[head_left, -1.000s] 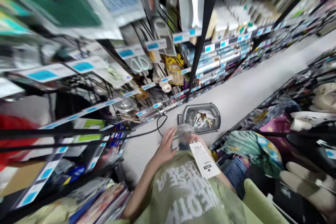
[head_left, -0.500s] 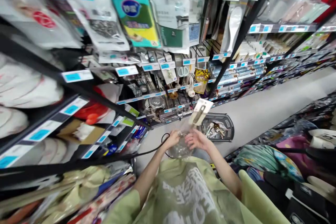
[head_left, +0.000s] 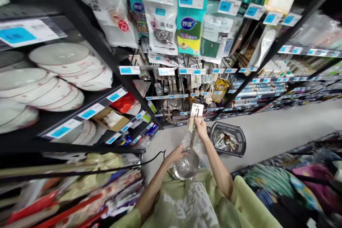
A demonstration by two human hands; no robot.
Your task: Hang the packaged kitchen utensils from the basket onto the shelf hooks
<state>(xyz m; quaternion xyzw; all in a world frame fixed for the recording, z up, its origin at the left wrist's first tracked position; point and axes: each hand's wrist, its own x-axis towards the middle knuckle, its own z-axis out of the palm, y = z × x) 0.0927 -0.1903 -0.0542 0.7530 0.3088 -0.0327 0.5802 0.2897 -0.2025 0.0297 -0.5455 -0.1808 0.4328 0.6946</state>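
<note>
On your left stand stacked bowls (head_left: 72,66). Your left hand (head_left: 176,154) lies by the near end of what looks like a strainer (head_left: 187,165), fingers across its rim; whether they pinch it, I cannot tell. The strainer sits in front of your shirt (head_left: 189,199), its handle pointing away. Your right hand (head_left: 201,129) pinches the handle's far end with the card (head_left: 197,109). The step in hand looks like a two-handed hold; shifting the strainer would call for keeping that pinch firm. Farther right, apart from it, rests the basket (head_left: 241,141), with packaged things inside.
</note>
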